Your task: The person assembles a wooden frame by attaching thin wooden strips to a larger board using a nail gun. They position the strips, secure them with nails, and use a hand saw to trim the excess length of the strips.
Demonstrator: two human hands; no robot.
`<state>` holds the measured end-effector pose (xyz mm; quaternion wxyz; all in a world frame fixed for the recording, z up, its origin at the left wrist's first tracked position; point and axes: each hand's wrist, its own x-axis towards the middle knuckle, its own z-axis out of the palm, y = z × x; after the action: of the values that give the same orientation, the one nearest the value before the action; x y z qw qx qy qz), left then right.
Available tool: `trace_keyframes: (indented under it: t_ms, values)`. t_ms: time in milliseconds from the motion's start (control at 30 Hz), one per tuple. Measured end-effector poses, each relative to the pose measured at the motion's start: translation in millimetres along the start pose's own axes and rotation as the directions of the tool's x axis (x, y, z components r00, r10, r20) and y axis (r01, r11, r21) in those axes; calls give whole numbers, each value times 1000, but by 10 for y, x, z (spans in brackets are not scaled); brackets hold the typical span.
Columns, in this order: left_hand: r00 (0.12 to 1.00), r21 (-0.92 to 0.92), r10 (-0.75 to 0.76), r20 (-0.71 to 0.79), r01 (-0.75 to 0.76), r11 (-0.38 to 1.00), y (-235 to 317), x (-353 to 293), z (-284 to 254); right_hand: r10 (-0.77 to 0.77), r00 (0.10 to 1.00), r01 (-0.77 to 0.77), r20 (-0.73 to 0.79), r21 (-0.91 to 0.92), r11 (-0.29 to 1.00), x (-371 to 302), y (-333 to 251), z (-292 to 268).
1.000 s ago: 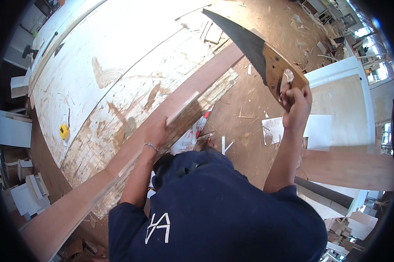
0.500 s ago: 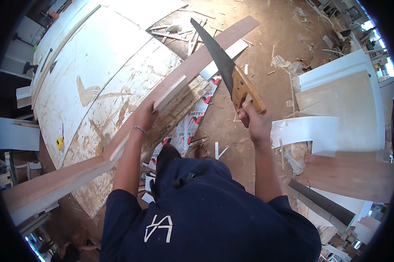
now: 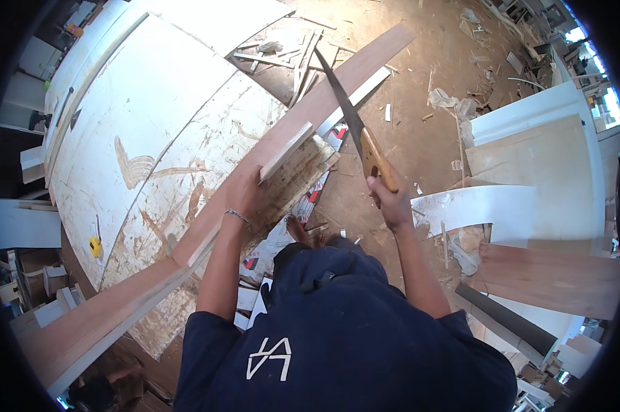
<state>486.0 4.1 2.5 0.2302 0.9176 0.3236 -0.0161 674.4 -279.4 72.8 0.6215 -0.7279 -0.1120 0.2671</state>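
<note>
My right hand (image 3: 391,203) is closed round the wooden handle of a hand saw (image 3: 356,123). Its dark blade points up and away, with the tip over the far part of a long reddish plank (image 3: 323,93); whether it touches the plank I cannot tell. A pale wooden batten (image 3: 286,151) lies along the plank's near edge. Over batten and plank my left hand (image 3: 245,192) is closed, its fingertips partly hidden. The plank lies slantwise across a white, stained worktable (image 3: 179,89), and both its ends stick out past the tabletop.
A yellow tape measure (image 3: 95,246) is on the table at left. Wood offcuts (image 3: 275,58) litter the floor beyond the plank. White and brown panels (image 3: 530,158) stand at right, near a dark rolled or curved sheet (image 3: 505,319). Printed white board (image 3: 310,199) shows below the table edge.
The saw has turned so that its blade shows narrower, and my right hand is slightly lower and nearer. My left hand, plank and batten appear shifted slightly right as the view moved.
</note>
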Motion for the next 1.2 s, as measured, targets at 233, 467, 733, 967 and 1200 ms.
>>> trace_keyframes:
  t_ms: [233, 467, 733, 967, 1200]
  values:
    - [999, -20, 12, -29, -13, 1000, 91, 108, 10, -104, 993, 116, 62, -228, 967, 404, 105, 31]
    - [999, 20, -31, 9, 31, 999, 164, 303, 11, -249, 948, 291, 198, -218, 932, 813, 382, -71]
    - [998, 37, -28, -53, 30, 999, 789, 953, 234, -211, 917, 283, 337, -179, 942, 1109, 604, -116]
    - [993, 143, -106, 45, 98, 985, 1035, 1171, 203, -247, 911, 305, 329, -136, 943, 1117, 792, -62]
    - [995, 103, -95, 40, 90, 991, 980, 1179, 254, -138, 920, 216, 367, -181, 959, 1095, 776, -170]
